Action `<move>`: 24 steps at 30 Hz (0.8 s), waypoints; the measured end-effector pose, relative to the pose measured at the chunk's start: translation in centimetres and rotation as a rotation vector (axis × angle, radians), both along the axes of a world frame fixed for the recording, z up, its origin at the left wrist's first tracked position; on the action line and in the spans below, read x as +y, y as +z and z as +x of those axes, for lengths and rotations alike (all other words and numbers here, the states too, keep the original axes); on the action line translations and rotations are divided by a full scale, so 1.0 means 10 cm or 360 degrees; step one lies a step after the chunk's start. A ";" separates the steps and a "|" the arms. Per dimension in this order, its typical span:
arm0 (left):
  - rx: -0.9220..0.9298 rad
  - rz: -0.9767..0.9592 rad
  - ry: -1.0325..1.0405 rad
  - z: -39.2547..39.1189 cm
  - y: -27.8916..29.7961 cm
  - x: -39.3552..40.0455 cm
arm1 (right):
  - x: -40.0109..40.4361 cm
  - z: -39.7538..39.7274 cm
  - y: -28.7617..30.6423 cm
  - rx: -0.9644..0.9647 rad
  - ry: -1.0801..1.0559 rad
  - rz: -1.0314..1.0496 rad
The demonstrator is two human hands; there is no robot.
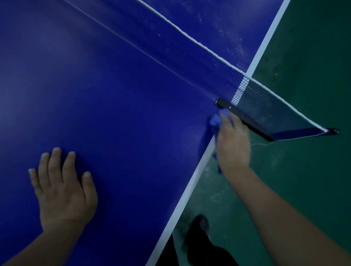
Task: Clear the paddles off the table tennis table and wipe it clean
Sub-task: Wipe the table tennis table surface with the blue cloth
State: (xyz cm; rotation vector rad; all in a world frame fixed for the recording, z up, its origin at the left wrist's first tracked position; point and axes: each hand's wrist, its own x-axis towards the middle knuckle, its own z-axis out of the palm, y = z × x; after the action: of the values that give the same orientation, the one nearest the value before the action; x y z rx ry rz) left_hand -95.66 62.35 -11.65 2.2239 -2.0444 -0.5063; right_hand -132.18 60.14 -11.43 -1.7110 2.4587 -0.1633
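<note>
Cloth (pixel 216 122) sits bunched under my right hand (pixel 232 142) at the bench (pixel 124 95) edge, net (pixel 184 53) just beyond; left hand (pixel 64 189) flat, empty, farther off.

Count of items at the table's net end: seven kinds, one or two of each.

Two hands: left hand (pixel 64 190), right hand (pixel 233 144). One table (pixel 107 92), with one white edge line (pixel 182 200) running along its side. One net (pixel 184 53), topped by one white tape and fixed at its end by one black clamp (pixel 252 124). One blue cloth (pixel 216 120), bunched under the right hand. One dark shoe (pixel 196 228), seen on the green floor (pixel 322 173); whether a second shoe lies beside it cannot be told.
</note>
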 end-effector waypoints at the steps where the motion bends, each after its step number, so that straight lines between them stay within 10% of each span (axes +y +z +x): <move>1: 0.0011 -0.0007 0.0003 0.01 0.00 -0.01 | 0.18 -0.11 0.04 -0.0059 -0.0175 0.0097; 4: 0.0020 -0.0011 -0.0005 0.02 -0.01 0.00 | 0.79 -0.19 0.18 -0.0165 -0.0417 0.0084; 14: 0.0109 -0.0118 -0.0051 0.07 -0.05 0.00 | -0.93 0.73 -0.19 -0.0060 0.0560 -0.0449; 19: 0.0528 -0.0256 0.0120 0.25 0.01 0.07 | -0.25 1.91 -0.17 -0.0147 0.1577 -0.0437; 24: 0.0320 -0.0283 0.0280 0.69 0.10 0.75 | 0.55 1.34 -0.16 -0.0260 0.2708 -0.0111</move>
State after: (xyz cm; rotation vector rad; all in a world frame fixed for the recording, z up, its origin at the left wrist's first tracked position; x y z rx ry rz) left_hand -88.79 69.88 -10.70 2.1274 -1.7070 -0.4887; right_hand -118.82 65.60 -13.00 -2.8648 0.2981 -0.1410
